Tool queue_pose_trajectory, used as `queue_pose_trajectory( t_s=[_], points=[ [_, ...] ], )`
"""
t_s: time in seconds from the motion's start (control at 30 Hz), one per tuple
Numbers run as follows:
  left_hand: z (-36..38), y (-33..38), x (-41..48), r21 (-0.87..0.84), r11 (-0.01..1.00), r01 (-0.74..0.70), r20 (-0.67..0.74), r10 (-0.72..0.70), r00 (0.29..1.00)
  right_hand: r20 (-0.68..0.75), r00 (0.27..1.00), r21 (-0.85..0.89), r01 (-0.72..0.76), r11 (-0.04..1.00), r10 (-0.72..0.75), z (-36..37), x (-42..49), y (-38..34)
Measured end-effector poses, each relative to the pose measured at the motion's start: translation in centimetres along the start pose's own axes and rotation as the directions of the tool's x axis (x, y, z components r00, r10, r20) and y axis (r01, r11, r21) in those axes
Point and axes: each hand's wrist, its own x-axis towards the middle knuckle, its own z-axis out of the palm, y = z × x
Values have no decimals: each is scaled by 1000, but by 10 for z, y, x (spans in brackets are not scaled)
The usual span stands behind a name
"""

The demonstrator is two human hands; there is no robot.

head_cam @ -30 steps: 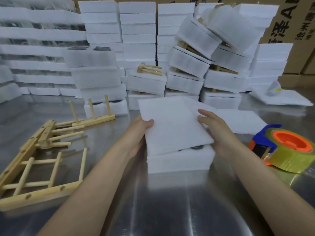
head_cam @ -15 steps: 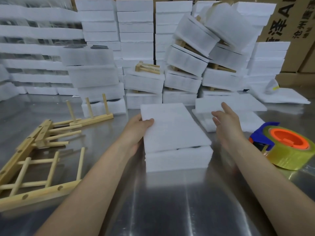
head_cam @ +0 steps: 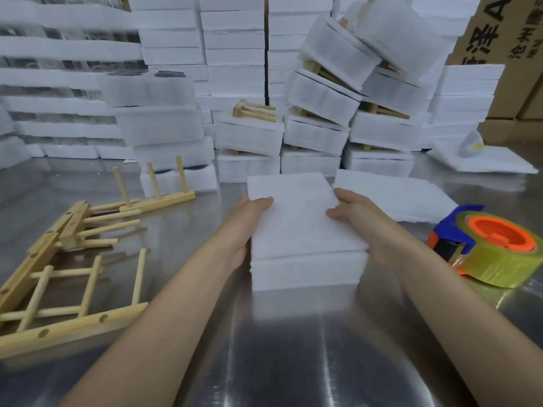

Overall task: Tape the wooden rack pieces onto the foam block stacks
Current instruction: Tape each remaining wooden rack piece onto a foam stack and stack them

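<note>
Both hands, left [head_cam: 246, 227] and right [head_cam: 360, 221], grip the white rectangular foam block stack [head_cam: 302, 230] on the steel table [head_cam: 293, 348].

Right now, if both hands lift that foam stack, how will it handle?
Probably light: the foam stack is layered white foam. The layers look untaped, so they may slide apart unless the left hand and right hand squeeze both sides.

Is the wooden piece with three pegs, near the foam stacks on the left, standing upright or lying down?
Upright: the three-peg wooden piece rests its base bar on the metal table, with the pegs pointing up.
</note>
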Motion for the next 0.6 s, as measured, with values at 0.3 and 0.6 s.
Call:
queue_pose_trajectory(
  t_s=[0.3,0.6],
  points=[
    [-6,-2,3,13,999,31,-55,-30,998,-82,996,-29,32,999,-34,9,-1,0],
    [-6,-7,7,95,995,-43,45,39,998,-51,999,-79,6,997,-10,8,-7,-4]
  ],
)
